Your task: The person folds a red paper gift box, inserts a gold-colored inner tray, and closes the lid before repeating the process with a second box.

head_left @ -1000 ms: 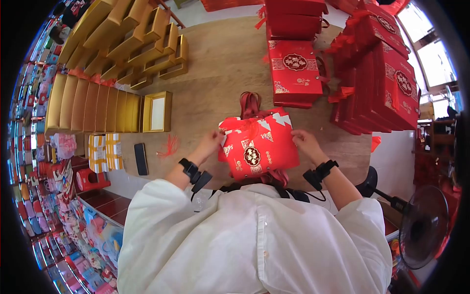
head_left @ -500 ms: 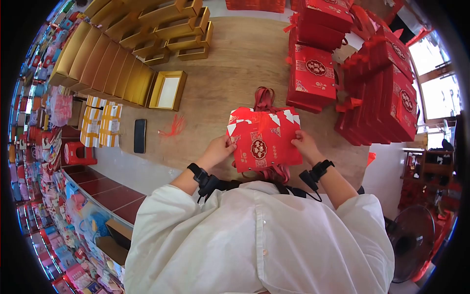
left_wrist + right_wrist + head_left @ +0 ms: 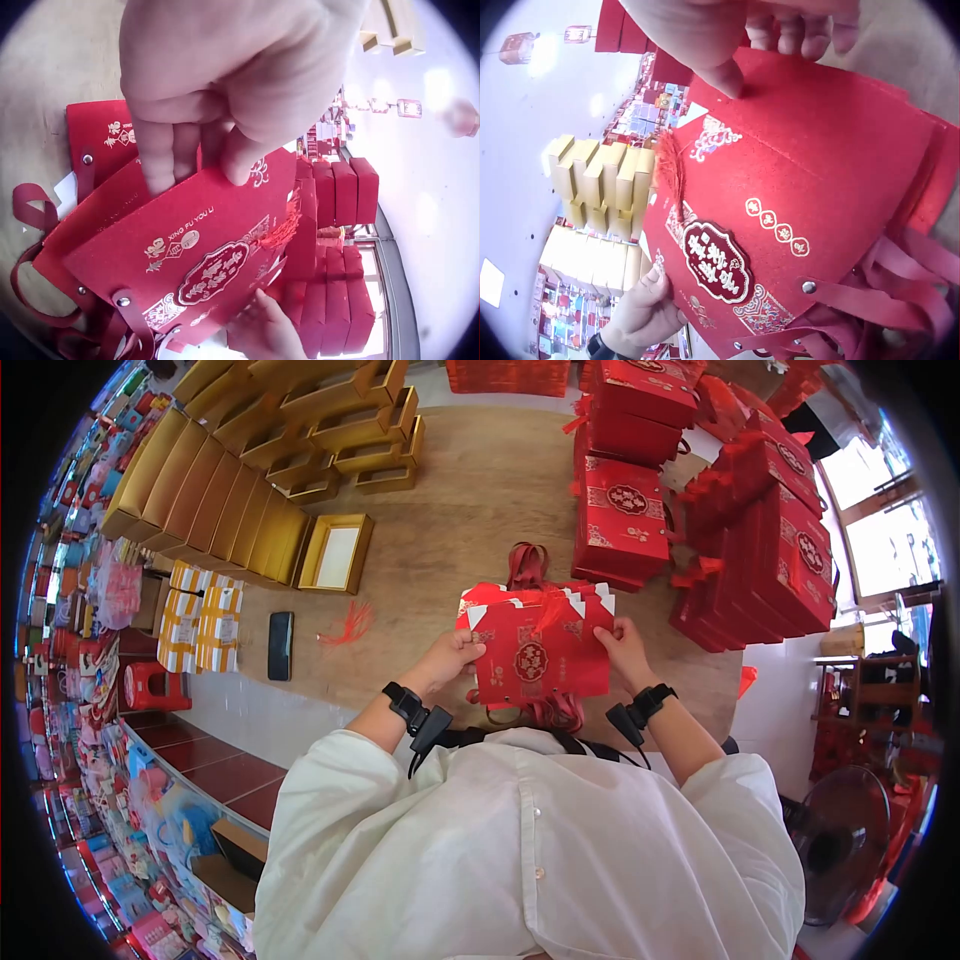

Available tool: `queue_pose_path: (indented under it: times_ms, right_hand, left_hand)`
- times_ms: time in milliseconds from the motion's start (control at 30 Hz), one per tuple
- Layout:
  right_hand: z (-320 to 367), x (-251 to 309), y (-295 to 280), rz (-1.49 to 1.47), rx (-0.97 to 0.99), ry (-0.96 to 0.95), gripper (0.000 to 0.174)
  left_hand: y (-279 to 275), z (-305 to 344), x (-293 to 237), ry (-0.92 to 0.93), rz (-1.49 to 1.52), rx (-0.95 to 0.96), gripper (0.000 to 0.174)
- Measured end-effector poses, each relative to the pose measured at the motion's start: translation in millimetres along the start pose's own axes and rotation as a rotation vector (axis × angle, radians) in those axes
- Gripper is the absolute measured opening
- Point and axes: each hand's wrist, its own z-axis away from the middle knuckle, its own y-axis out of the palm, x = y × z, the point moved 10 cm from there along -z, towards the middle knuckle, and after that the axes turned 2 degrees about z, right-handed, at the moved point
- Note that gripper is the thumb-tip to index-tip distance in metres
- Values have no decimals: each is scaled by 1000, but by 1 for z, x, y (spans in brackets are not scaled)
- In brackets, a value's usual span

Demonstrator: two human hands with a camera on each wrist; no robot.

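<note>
A person in a white shirt [image 3: 440, 840] held a bundle of red printed covers [image 3: 580, 670] at the near side of a wooden worktop [image 3: 480, 490], both hands closed on its sides. The left hand [image 3: 449, 660] pinched the left edge, its thumb on the front cover and its fingers tucked behind; the right hand [image 3: 627, 650] gripped the far right corner, its thumb lying on the front face. The covers overlapped, with white corners showing along their far edges. A dark oval plaque [image 3: 530, 660] with gold lettering sat mid-cover, and a red tassel [image 3: 548, 612] hung from the far edge toward it. Dark red ribbon handles looped out at the far side [image 3: 527, 565] and the near side [image 3: 557, 712] of the bundle.

To the left, a loose tassel [image 3: 349, 625] and a dark phone [image 3: 281, 646] lay on the worktop. Beyond them stood an open gold box [image 3: 337, 555] with a white base, next to a row of gold boxes [image 3: 215, 500]; gold trays [image 3: 380, 452] were piled at the far left. Finished-looking red boxes [image 3: 622, 510] stood stacked at the far right, and another stack [image 3: 770, 560] rose farther right.
</note>
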Motion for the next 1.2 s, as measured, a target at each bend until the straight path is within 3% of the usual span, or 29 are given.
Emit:
queue_pose_path:
  times_ms: [67,100,167,200,233,267,300,367,400,467,567,633,667,733,833,967,1067,1133,1167,1200]
  right_hand:
    - [0,3,2,148,27,-77,41]
    - [7,14,7,-14,70,-118,36]
    - [20,39,10,-176,108,-167,33]
    - [28,53,17,-415,200,-156,29]
    - [34,64,22,-654,293,-144,26]
    - [35,68,20,-657,294,-147,26]
    - [37,67,25,-759,374,-81,26]
    - [40,69,30,-862,459,-16,26]
    - [40,71,30,-872,466,-19,27]
    - [39,73,30,-884,478,-23,28]
    - [39,73,30,-878,522,-32,34]
    - [47,80,41,-1120,716,98,51]
    - [48,80,42,-1121,717,97,51]
    - [46,63,45,-1003,639,180,67]
    - [34,34,60,-913,570,172,68]
    - [20,-6,65,-704,548,242,66]
    - [15,-26,58,-564,440,299,54]
    - [24,2,57,-138,551,-40,47]
    - [28,3,57,-140,551,-36,47]
    - [33,17,56,155,481,-239,46]
  left_hand:
    - [-8,-9,6,15,-78,-35,18]
    - [-6,-9,6,15,-84,-30,18]
    - [-19,-6,-12,135,-351,-246,23]
    - [-17,-7,-10,139,-354,-247,23]
    - [-26,1,-28,333,-438,-420,24]
    - [-33,16,-45,527,-518,-593,26]
    - [-29,25,-56,530,-521,-595,26]
    - [0,28,-51,227,-244,-209,36]
    - [-4,27,-45,228,-245,-214,36]
    - [8,17,-13,76,105,22,31]
    - [22,25,-18,90,283,48,27]
    - [25,27,-15,73,302,48,26]
    - [26,28,-12,55,320,50,26]
    - [23,26,-7,75,292,51,26]
    - [19,28,-3,119,306,26,26]
    - [12,32,0,88,475,58,28]
    - [-1,31,5,82,521,36,30]
    - [-10,30,10,69,527,-6,30]
    - [-14,29,11,83,532,-15,31]
    - [-18,30,10,96,536,-24,31]
